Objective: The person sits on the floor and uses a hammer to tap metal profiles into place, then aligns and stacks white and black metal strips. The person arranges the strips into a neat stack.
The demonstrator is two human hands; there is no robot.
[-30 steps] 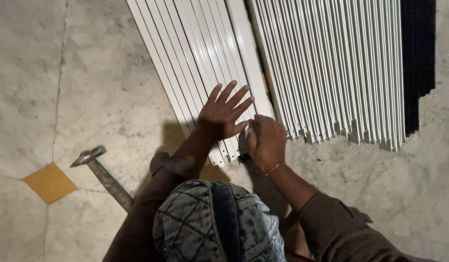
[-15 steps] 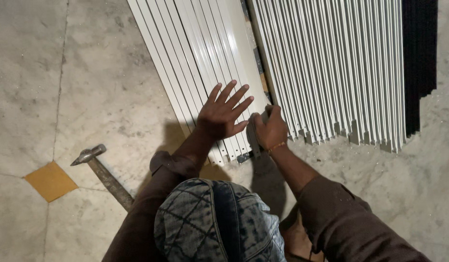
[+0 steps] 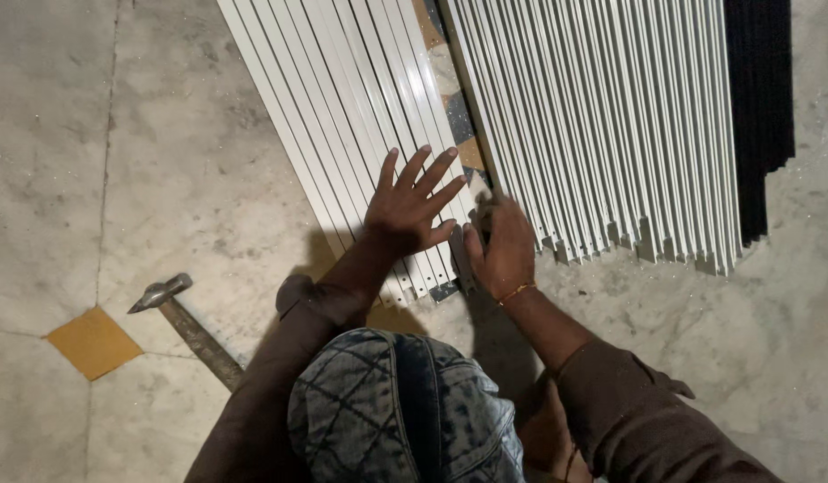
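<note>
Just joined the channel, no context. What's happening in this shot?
A person crouches on a stone floor over two stacks of white strips. The left hand lies flat, fingers spread, on the left stack of strips. The right hand is curled at the gap beside the right stack; what it grips is hidden. A hammer lies untouched to the left.

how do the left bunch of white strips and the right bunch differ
The left bunch of white flat strips lies slanted and is narrower; the right bunch of white ribbed strips runs nearly straight and is wider. The left hand presses flat on the left bunch; the right hand touches the right bunch's edge. Both lie on the stone floor.
</note>
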